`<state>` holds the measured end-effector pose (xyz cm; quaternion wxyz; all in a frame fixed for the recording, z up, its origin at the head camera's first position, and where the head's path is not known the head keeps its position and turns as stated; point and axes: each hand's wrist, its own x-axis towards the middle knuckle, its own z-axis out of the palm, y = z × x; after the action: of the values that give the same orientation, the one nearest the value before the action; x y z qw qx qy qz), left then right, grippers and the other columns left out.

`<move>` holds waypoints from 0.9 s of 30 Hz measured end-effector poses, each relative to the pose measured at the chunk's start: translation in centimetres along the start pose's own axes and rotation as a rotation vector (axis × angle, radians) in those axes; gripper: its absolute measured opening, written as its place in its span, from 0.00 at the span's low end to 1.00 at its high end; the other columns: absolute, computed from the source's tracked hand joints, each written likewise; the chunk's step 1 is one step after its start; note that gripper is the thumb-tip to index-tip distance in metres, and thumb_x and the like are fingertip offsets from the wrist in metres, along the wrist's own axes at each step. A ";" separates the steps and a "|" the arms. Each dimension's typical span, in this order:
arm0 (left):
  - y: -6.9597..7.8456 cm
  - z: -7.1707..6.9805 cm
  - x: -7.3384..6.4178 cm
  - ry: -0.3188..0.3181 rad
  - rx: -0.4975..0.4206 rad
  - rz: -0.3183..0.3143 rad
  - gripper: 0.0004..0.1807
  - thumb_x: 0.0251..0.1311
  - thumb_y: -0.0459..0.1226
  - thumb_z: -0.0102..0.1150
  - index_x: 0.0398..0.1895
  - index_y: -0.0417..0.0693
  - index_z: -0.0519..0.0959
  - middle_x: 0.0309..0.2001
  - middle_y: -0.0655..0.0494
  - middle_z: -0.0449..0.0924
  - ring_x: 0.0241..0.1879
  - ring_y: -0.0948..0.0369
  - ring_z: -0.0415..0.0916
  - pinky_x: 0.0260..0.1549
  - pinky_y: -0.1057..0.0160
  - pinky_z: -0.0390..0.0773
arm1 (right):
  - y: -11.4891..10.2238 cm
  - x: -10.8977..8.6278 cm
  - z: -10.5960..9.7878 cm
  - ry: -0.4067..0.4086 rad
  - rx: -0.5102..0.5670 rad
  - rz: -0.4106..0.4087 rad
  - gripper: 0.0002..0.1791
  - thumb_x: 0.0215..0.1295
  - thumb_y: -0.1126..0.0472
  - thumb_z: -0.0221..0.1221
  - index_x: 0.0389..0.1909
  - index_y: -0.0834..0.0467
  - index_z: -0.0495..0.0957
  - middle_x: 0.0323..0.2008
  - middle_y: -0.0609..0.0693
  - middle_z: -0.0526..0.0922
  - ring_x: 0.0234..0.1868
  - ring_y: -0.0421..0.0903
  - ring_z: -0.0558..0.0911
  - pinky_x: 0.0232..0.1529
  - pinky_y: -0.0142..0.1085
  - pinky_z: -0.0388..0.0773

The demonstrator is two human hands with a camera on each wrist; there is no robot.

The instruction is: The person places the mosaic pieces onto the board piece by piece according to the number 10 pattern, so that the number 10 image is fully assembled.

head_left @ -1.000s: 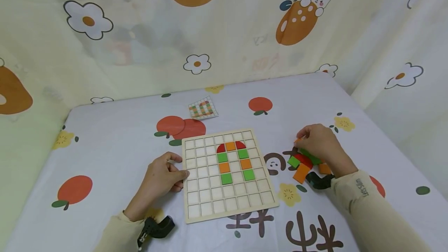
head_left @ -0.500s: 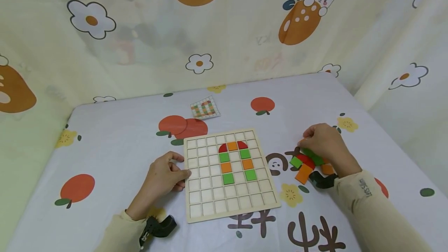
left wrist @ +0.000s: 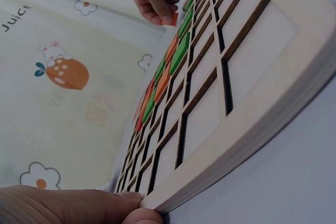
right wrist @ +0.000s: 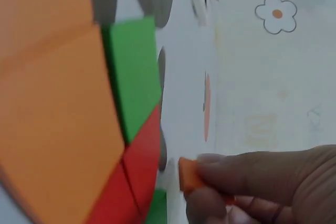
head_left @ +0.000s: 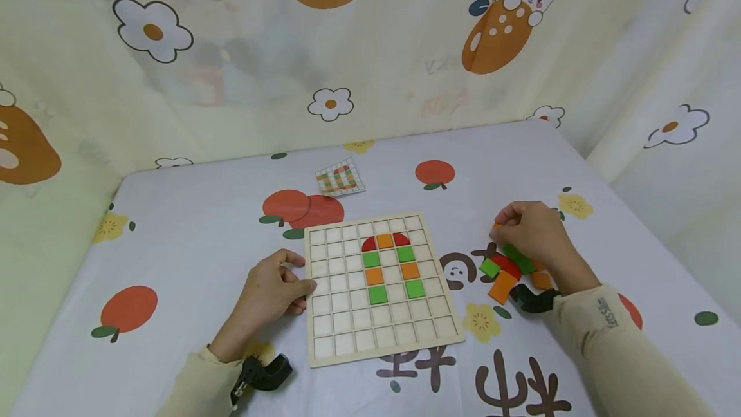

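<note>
A square wooden grid board [head_left: 384, 320] lies mid-table, with red, orange and green tiles seated in some cells of its upper right part. My left hand [head_left: 272, 285] holds the board's left edge, thumb on the rim; the left wrist view shows the thumb [left wrist: 79, 203] and a fingertip there. To the right of the board, my right hand [head_left: 532, 233] pinches a small orange tile [right wrist: 190, 176] between thumb and finger. Beneath that hand sits a loose pile with an orange tile [head_left: 501, 286], a green tile [head_left: 489, 268] and a red piece [head_left: 507, 266]; the hand hides part of it.
A small pattern card [head_left: 340, 178] with a coloured grid lies behind the board. The table has a printed white cloth [head_left: 202, 230]. A patterned curtain [head_left: 243, 82] hangs behind and at both sides. Black wrist mounts [head_left: 269, 375] sit beneath both wrists.
My right hand rises slightly off the pile, and the pinched orange tile shows at its fingertips again. The left hand and board stay together; the whole view shifts a little.
</note>
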<state>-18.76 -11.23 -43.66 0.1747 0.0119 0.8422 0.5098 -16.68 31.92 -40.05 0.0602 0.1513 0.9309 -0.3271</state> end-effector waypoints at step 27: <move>-0.2 -0.1 0.1 -0.009 0.000 0.008 0.22 0.60 0.30 0.73 0.55 0.38 0.75 0.27 0.46 0.81 0.17 0.59 0.80 0.21 0.60 0.86 | -5.0 -4.7 6.2 -0.511 0.436 -0.222 0.08 0.67 0.66 0.66 0.44 0.66 0.85 0.32 0.56 0.87 0.28 0.49 0.83 0.32 0.34 0.85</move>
<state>-18.89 -11.40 -43.82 0.1764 0.0174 0.8413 0.5106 -13.77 23.18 -40.93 0.2217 -0.0281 0.8046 -0.5501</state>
